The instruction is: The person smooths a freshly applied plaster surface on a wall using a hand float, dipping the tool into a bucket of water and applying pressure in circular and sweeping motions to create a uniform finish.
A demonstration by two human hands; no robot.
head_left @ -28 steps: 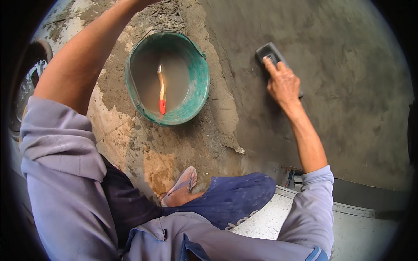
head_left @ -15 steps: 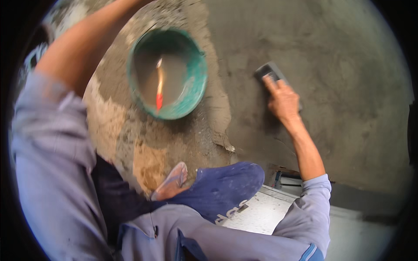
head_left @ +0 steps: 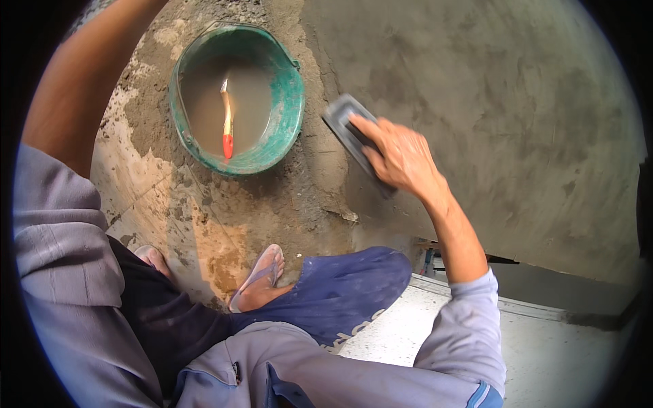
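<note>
My right hand (head_left: 401,153) is closed around a grey hand float (head_left: 343,112), its flat face against a smooth layer of wet grey cement (head_left: 476,136), at that layer's left edge. To the left stands a green bucket (head_left: 289,102) of murky water. A wooden-handled brush (head_left: 228,119) with a red end lies in it; how much of the brush is under water I cannot tell. My left arm (head_left: 75,88) stretches out past the top left edge, and its hand is out of view.
Rough, mortar-spattered floor (head_left: 153,183) surrounds the bucket. My sandalled foot (head_left: 262,279) rests just below it. At lower right, a white speckled surface (head_left: 388,333) with a raised edge runs below the cement, near my right elbow.
My right hand has drawn the float leftward across the cement toward the bucket. The whole view has shifted a little, so the bucket appears farther left and higher.
</note>
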